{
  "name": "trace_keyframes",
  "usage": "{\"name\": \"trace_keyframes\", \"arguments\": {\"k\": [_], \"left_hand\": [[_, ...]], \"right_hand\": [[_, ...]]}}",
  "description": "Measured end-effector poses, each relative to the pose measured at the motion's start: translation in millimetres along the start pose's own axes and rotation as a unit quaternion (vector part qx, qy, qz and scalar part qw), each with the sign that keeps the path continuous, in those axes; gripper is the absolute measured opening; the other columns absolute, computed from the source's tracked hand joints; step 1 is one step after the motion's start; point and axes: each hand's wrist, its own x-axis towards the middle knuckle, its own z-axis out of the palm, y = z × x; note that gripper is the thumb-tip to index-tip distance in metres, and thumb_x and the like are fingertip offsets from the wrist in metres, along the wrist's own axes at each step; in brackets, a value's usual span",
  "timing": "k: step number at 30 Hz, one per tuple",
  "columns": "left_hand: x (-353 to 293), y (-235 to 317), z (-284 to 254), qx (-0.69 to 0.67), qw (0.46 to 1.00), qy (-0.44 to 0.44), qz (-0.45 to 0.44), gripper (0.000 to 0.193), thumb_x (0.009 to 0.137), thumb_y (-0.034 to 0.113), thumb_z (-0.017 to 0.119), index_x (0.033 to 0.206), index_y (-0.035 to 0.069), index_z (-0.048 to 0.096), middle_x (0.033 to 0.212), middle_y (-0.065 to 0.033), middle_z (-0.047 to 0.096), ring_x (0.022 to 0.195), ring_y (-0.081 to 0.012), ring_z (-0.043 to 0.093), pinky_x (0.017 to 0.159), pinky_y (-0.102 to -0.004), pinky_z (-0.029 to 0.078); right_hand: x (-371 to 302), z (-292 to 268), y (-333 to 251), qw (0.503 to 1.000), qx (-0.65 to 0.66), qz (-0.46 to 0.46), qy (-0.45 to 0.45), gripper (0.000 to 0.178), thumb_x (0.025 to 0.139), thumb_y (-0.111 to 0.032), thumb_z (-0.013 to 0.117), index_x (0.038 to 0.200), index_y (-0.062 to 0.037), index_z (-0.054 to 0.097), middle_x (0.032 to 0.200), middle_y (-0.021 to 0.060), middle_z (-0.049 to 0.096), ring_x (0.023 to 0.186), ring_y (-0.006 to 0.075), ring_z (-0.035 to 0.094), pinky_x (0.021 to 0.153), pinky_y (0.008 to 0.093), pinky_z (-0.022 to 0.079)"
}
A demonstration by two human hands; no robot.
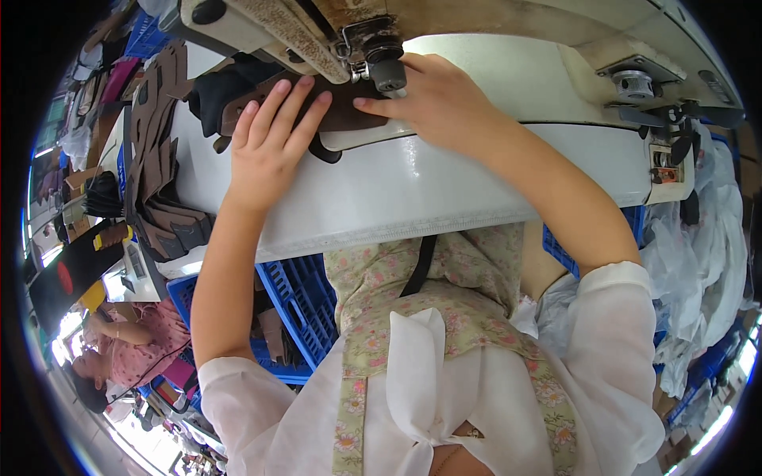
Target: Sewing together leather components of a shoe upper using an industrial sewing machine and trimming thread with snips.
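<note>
Beneath the sewing head (385, 67), the brown piece (349, 115) is laid on the white table (413, 186), lightly covered by the left hand (268, 163), fingers spread. Whether anything is pinched by the right hand (440, 103) cannot be told. Flat, even guiding seems best, well clear of the needle area.

The piece (349, 113) lies on the table (381, 186) under the left hand (271, 147) and right hand (440, 101); the machine (468, 20) overhangs between them. Stacked pieces (156, 151) lie left of the left hand, a crate (305, 305) below it.
</note>
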Motion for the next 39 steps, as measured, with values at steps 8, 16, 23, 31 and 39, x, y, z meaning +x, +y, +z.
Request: {"name": "trace_keyframes", "arguments": {"k": [8, 16, 23, 31, 39], "left_hand": [[12.6, -5.0, 28.9, -0.025, 0.980, 0.192, 0.038, 0.037, 0.085, 0.018, 0.059, 0.119, 0.031, 0.064, 0.124, 0.0064, 0.059, 0.121, -0.0148, 0.054, 0.102, -0.0347, 0.038], [29.7, -16.8, 1.2, -0.040, 0.986, 0.121, 0.110, 0.038, 0.076, 0.013, 0.064, 0.113, 0.017, 0.071, 0.118, 0.0057, 0.067, 0.105, -0.0126, 0.059, 0.101, -0.0333, 0.039], [35.1, -13.5, -18.1, -0.056, 0.988, 0.042, 0.135, 0.037, 0.076, 0.009, 0.062, 0.111, 0.009, 0.072, 0.118, 0.0006, 0.069, 0.114, -0.0127, 0.061, 0.099, -0.0312, 0.042], [25.1, -8.1, -20.1, -0.065, 0.980, -0.032, 0.185, 0.036, 0.073, 0.010, 0.061, 0.107, 0.002, 0.070, 0.118, -0.0052, 0.068, 0.120, -0.0166, 0.059, 0.107, -0.0352, 0.040], [30.9, 12.6, -26.2, -0.038, 0.992, -0.052, 0.111, 0.046, 0.078, 0.015, 0.056, 0.123, 0.010, 0.065, 0.114, -0.0056, 0.068, 0.117, -0.0176, 0.059, 0.109, -0.0379, 0.037]], "right_hand": [[2.3, -0.5, 1.9, 0.999, -0.034, -0.003, 0.032, 0.036, 0.081, -0.016, 0.063, 0.109, -0.0345, 0.074, 0.109, 0.0001, 0.064, 0.106, 0.0195, 0.060, 0.089, 0.0342, 0.051], [3.7, -1.8, 2.6, 0.999, -0.037, -0.006, 0.038, 0.035, 0.080, -0.017, 0.062, 0.109, -0.0328, 0.075, 0.106, -0.0007, 0.064, 0.106, 0.0190, 0.061, 0.088, 0.0337, 0.051], [1.0, -3.3, 0.3, 0.998, -0.058, -0.004, 0.032, 0.038, 0.081, -0.016, 0.061, 0.112, -0.0327, 0.073, 0.106, -0.0004, 0.064, 0.107, 0.0198, 0.061, 0.090, 0.0339, 0.051], [0.6, -8.4, -1.1, 0.998, -0.067, -0.006, 0.018, 0.034, 0.080, -0.014, 0.061, 0.112, -0.0203, 0.072, 0.107, 0.0007, 0.066, 0.108, 0.0187, 0.061, 0.092, 0.0347, 0.051], [3.8, -11.1, 5.8, 0.999, 0.018, 0.028, 0.031, 0.029, 0.077, -0.007, 0.061, 0.104, -0.0101, 0.072, 0.105, 0.0030, 0.069, 0.105, 0.0205, 0.062, 0.091, 0.0344, 0.052]]}}
